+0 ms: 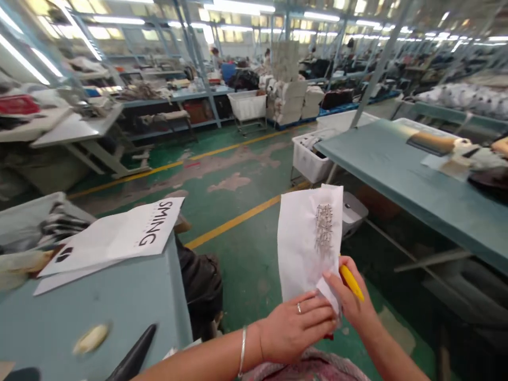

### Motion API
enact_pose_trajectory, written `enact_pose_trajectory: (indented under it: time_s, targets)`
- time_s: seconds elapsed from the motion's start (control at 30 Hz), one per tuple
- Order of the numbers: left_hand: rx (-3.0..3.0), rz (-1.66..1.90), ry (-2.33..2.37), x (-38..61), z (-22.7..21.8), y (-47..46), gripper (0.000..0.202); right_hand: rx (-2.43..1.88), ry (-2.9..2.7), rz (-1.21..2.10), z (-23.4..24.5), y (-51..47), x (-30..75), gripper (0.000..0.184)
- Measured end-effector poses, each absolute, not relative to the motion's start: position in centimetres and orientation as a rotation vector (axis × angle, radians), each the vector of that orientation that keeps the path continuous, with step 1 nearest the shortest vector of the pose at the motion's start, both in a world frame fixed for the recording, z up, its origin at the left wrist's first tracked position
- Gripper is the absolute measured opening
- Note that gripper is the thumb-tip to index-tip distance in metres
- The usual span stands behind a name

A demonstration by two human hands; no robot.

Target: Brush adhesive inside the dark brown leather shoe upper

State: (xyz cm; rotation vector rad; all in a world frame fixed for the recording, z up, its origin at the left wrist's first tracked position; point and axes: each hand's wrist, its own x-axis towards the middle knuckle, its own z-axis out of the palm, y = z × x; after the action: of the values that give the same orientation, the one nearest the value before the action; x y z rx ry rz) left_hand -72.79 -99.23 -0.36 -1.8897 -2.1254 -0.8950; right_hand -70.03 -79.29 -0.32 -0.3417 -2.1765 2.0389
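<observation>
A white fabric panel (297,233) with a grey-brown patch of stitching and loose threads (324,227) is held up in front of me. My left hand (299,325), wearing a ring and a bracelet, grips its lower edge with the fingers pressed together. At the lower right edge, my right hand (351,291) pinches the panel, thumb on top. A yellow-handled tool (352,282) is also tucked in that hand; its working end is hidden, so its kind is unclear. Beneath my left fingers a small red bit (329,336) peeks out.
At left, a blue-green table (130,296) carries white panels (119,233) printed "SMING", a black pointed object (135,354) and a pale oval object (91,338). Another table (397,174) stands at right, beside white bins (311,156). A yellow-lined green floor (246,254) lies between.
</observation>
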Motion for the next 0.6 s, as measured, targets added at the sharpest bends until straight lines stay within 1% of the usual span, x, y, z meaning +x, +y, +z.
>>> enact_pose_trajectory:
  time_s: [0.1,0.2,0.3,0.43,0.6]
  targets:
    - [-1.628,-1.189,-2.163,-71.9,1.7,-94.4,0.036,-0.401,-2.193,1.748,0.2,-74.4,-65.9,0.027]
    - [-1.214,-1.424,-2.150,-71.7,4.2,-87.8,0.028,-0.485,-2.205,1.531,0.4,-70.2,-61.3,0.027]
    - [-1.060,-1.525,-2.098,-70.8,6.5,-80.3,0.019,-0.509,-2.256,1.379,0.5,-66.2,-56.7,0.024]
    - [-1.133,-1.460,-2.161,-67.5,7.3,-71.4,0.016,-0.554,-2.306,1.269,-0.1,-60.7,-50.9,0.023]
    - [-1.306,-1.179,-2.330,-62.4,5.6,-63.2,0.015,-0.673,-2.303,1.239,-3.2,-54.3,-44.0,0.021]
